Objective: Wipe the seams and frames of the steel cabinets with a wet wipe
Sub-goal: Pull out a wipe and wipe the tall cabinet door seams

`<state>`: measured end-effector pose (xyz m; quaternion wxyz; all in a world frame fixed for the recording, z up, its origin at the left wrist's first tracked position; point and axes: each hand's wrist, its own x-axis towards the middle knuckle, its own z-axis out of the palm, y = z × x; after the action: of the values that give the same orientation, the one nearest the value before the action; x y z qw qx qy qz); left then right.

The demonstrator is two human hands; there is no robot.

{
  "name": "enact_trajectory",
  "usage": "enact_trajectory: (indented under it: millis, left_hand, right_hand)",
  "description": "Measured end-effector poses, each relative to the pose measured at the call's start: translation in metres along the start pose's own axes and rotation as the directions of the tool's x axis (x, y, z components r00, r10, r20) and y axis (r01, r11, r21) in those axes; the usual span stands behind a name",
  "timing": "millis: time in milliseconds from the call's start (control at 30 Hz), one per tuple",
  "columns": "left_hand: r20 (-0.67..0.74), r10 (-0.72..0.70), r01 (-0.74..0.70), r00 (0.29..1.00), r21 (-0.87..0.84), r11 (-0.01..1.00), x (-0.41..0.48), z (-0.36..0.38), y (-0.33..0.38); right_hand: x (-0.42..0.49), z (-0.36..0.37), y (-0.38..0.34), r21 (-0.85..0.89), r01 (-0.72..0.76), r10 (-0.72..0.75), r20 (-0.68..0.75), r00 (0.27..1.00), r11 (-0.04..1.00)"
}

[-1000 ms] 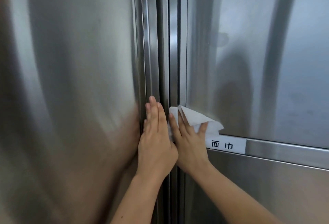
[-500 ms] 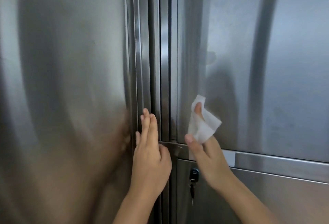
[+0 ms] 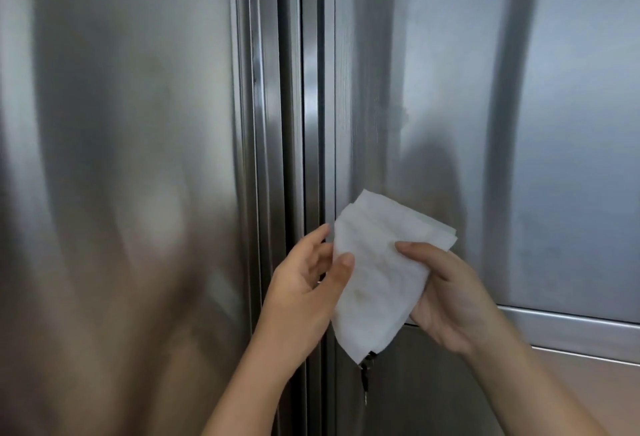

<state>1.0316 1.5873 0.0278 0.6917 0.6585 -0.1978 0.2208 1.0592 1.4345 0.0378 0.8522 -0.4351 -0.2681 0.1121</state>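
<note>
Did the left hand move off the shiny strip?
Yes. The left hand came off the vertical seam and shifted slightly right to pinch the wet wipe.

- Right hand [image 3: 453, 300]: fingers hidden behind the wet wipe [image 3: 377, 272]; only thumb and palm show. Forearm cut off by the bottom edge.
- Left hand [image 3: 304, 293]: some fingers lie behind the wipe's left edge. Forearm cut off at the bottom.
- Small dark fitting [image 3: 365, 371]: top covered by the wipe's lower tip; too small to tell what it is.
- Vertical seam [image 3: 311, 106]: lower stretch hidden behind the left hand and forearm.
- Horizontal frame rail [image 3: 571, 328]: left end behind the right hand.
- Left door [image 3: 121, 158], right door [image 3: 519, 123]: cut off by the picture's edges; reflections smeared.
</note>
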Motion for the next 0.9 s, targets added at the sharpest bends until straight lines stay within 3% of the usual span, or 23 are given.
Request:
enact_trajectory:
  millis: [133, 233, 333, 433, 600, 667, 800, 900]
  left_hand:
    - [-0.025, 0.016, -0.013, 1.0, 0.106, 0.994, 0.001, -0.005, 0.003]
    - [-0.07, 0.0, 0.011, 0.998, 0.147, 0.989, 0.001, -0.01, 0.004]
    - [-0.088, -0.062, 0.068, 0.994, 0.068, 0.995, 0.003, -0.013, 0.008]
    - [0.032, -0.152, 0.154, 0.988, -0.074, 0.985, 0.006, -0.009, 0.015]
    - [0.047, -0.125, 0.13, 0.991, -0.11, 0.985, 0.018, 0.005, 0.034]
    - [-0.01, -0.108, 0.106, 0.994, -0.094, 0.99, 0.025, 0.005, 0.039]
    - [-0.23, -0.056, 0.029, 0.972, -0.12, 0.992, 0.039, 0.005, 0.051]
    - [-0.495, 0.07, -0.081, 0.866, 0.0, 0.997, 0.055, 0.01, 0.063]
  right_hand:
    - [0.0, 0.003, -0.007, 0.034, -0.074, 0.074, 0.01, 0.997, 0.997]
    - [0.002, 0.009, -0.015, -0.056, -0.036, 0.03, -0.107, 0.994, 0.998]
    - [0.008, 0.017, -0.027, -0.23, 0.035, -0.069, -0.141, 0.988, 0.973]
    - [0.016, 0.024, -0.036, -0.263, 0.087, -0.118, -0.106, 0.987, 0.961]
    - [0.033, 0.035, -0.051, -0.372, 0.213, -0.237, -0.02, 0.971, 0.903]
    - [0.043, 0.032, -0.06, -0.493, 0.296, -0.348, -0.015, 0.937, 0.818]
    - [0.053, 0.028, -0.078, -0.739, 0.432, -0.603, 0.043, 0.796, 0.517]
    - [0.049, 0.024, -0.083, -0.85, 0.458, -0.731, 0.137, 0.668, 0.26]
